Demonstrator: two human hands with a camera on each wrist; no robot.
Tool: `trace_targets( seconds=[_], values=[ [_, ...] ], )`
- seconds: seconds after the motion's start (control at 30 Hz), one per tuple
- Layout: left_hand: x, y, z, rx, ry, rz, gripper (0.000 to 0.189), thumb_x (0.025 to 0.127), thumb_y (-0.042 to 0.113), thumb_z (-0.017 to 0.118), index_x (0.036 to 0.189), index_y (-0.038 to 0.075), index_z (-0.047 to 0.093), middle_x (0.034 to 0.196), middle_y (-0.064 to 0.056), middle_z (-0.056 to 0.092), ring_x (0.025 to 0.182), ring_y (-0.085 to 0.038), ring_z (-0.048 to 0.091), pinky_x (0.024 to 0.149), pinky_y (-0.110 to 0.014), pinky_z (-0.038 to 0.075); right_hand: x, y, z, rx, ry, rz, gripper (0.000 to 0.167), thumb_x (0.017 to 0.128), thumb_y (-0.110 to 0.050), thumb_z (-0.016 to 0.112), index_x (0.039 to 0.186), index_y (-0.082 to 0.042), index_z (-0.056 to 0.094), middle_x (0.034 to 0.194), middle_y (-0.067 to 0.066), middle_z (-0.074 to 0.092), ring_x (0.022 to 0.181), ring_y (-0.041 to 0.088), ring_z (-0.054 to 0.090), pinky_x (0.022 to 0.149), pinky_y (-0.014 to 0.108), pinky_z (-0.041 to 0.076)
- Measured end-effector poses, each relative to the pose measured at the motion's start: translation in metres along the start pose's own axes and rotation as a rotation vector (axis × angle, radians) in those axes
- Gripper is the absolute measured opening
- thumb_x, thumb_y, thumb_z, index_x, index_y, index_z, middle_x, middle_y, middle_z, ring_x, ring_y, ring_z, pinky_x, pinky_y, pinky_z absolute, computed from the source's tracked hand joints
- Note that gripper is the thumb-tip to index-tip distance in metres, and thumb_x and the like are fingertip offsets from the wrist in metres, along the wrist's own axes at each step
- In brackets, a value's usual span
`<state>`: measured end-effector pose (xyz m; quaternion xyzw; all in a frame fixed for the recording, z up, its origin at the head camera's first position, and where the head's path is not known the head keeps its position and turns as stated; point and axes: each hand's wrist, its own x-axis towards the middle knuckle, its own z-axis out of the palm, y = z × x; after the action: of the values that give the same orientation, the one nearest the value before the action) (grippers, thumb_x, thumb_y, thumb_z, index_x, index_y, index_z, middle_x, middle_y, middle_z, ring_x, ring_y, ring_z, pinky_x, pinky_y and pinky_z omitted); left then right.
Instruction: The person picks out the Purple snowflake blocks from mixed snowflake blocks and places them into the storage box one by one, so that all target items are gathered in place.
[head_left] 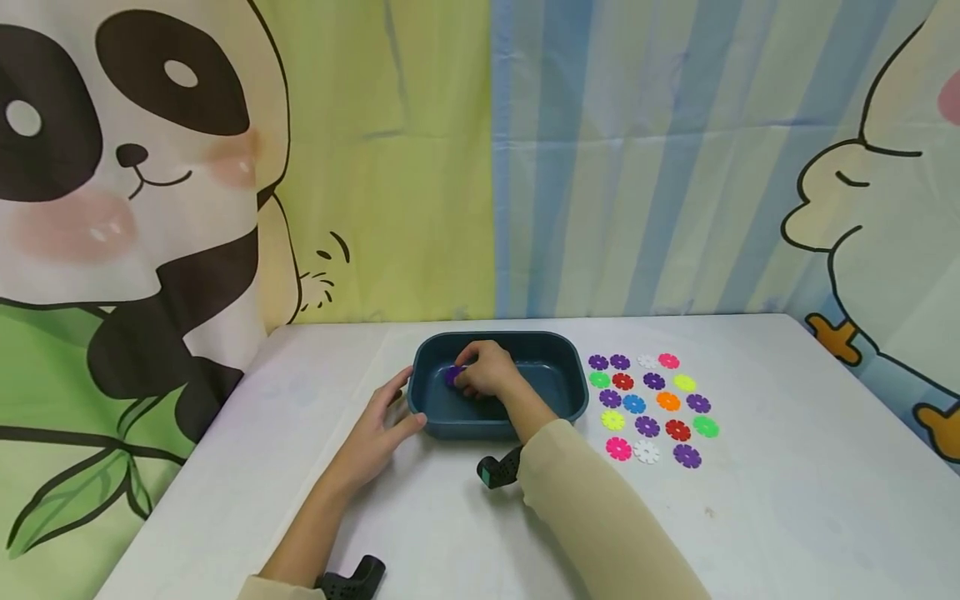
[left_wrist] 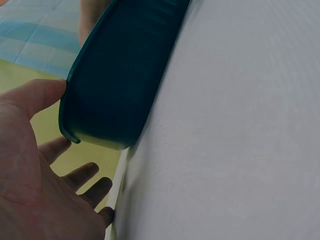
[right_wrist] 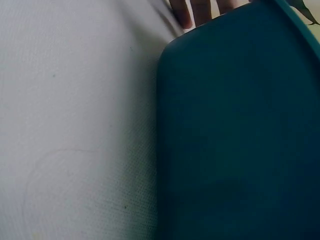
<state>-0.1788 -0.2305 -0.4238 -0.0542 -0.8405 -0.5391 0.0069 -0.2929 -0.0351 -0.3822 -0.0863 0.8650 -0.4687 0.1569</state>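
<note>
Printed fabric [head_left: 420, 167] hangs behind a white-covered table [head_left: 787, 467], with a panda [head_left: 195, 192] on the left and blue stripes further right. On the table's far half sits a dark teal tray [head_left: 465, 430], rectangular and smooth, with rounded corners and a raised rim. Inside its left part is a purple piece [head_left: 452, 377], partly covered by the fingers; whether it is single cannot be told. The right hand [head_left: 486, 371] reaches over the near rim and pinches this piece. The left hand [head_left: 378, 429] is at the tray's left end, fingers spread, its thumb touching the rim. Right of the tray, flat flower-shaped discs [head_left: 647, 427] with notched edges lie in loose rows: purple, white, pink, green, red, yellow, blue and orange.
</note>
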Motion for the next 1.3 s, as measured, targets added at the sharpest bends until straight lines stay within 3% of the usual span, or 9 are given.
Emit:
trace_targets(
  seconds=[0.3, 0.97, 1.3],
  values=[
    [0.002, 0.004, -0.001, 0.004, -0.004, 0.005, 0.075, 0.101, 0.028, 0.065, 0.164, 0.029, 0.027, 0.171, -0.01, 0.021, 0.158, -0.04, 0.022, 0.123, -0.071, 0.014, 0.0, -0.002, -0.002, -0.064, 0.009, 0.007, 0.022, 0.087, -0.002, 0.078, 0.108, -0.005, 0.071, 0.083, 0.014, 0.073, 0.064, 0.02, 0.07, 0.057, 0.028, 0.058],
    [0.0, 0.004, 0.0, -0.011, -0.005, 0.006, 0.074, 0.101, 0.027, 0.065, 0.164, 0.027, 0.027, 0.171, -0.011, 0.022, 0.157, -0.041, 0.022, 0.124, -0.07, 0.013, -0.003, 0.002, -0.008, 0.008, -0.09, -0.01, 0.034, 0.09, -0.012, 0.079, 0.122, -0.007, 0.068, 0.108, 0.013, 0.07, 0.08, 0.02, 0.071, 0.07, 0.033, 0.062],
    [-0.002, 0.002, 0.0, -0.002, -0.003, -0.031, 0.073, 0.101, 0.03, 0.064, 0.164, 0.032, 0.027, 0.171, -0.009, 0.021, 0.158, -0.04, 0.019, 0.123, -0.072, 0.012, -0.015, 0.004, -0.017, -0.035, -0.117, -0.072, 0.036, 0.094, -0.019, 0.077, 0.127, -0.008, 0.067, 0.101, 0.01, 0.071, 0.078, 0.02, 0.071, 0.067, 0.033, 0.062]
  ],
)
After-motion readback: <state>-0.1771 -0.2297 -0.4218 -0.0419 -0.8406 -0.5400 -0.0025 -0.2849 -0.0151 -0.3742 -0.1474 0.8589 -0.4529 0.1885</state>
